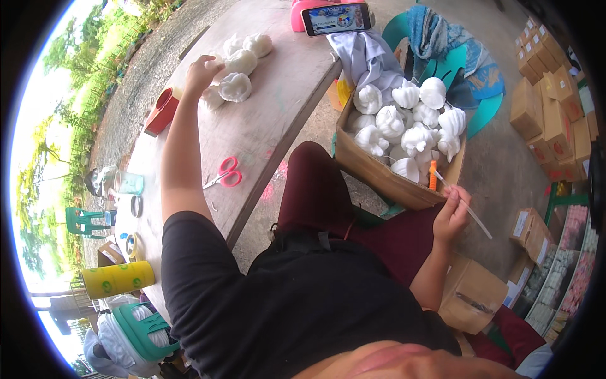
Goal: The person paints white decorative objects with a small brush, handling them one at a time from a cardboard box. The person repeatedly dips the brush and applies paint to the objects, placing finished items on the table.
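Note:
My left hand [203,73] reaches across the table to a pile of white ruffled flower-like pieces [240,62]. Its fingers are apart and bent at the edge of the pile; whether they touch a piece is hard to see. On the right, my right hand [453,212] is closed around a thin, whitish translucent stick [478,223] above my thigh. The stick's upper end is beside a narrow orange object [433,176] at the near edge of a cardboard box [362,165]. Many more white ruffled pieces [390,122] fill that box.
Pink-handled scissors [230,172] lie on the table [278,82] near a red container [162,111]. A phone [336,19] leans at the far end. Left of me are tape rolls [131,245] and a yellow cylinder [118,280]. Cardboard boxes [548,120] are stacked right.

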Available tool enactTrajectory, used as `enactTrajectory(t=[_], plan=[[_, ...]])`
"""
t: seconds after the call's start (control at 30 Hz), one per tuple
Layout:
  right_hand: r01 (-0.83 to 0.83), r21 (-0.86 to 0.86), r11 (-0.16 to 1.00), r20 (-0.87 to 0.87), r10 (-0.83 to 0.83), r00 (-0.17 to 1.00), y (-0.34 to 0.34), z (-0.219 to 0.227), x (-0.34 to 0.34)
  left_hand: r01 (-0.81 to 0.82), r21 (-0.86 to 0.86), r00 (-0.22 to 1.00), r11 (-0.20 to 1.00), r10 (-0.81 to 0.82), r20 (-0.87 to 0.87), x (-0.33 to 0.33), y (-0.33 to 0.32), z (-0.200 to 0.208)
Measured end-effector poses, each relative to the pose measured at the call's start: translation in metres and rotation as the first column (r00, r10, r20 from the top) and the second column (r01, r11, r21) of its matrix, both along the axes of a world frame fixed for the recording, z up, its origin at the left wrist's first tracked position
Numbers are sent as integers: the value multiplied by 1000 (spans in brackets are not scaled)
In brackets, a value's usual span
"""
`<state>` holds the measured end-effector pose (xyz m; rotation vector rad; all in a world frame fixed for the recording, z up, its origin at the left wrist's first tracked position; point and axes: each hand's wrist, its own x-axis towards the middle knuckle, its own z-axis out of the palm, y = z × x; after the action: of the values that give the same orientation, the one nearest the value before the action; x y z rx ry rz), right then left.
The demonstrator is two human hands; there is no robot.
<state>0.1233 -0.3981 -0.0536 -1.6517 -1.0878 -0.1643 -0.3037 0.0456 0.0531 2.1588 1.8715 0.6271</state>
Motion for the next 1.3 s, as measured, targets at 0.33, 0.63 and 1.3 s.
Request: enactTrajectory(t=[0.33, 0.63, 1.3], plan=[[73, 43, 996, -52, -71, 996, -19, -14, 7, 280, 276, 872, 919, -123, -474, 20, -97, -17], [2, 28, 1000, 24, -3, 1000, -8, 1, -6, 199, 386, 884, 901, 6, -468, 17, -49, -42], [38, 217, 975, -226, 12, 974, 90, 5, 34, 852, -378, 231, 361, -909, -347, 363, -205, -69]])
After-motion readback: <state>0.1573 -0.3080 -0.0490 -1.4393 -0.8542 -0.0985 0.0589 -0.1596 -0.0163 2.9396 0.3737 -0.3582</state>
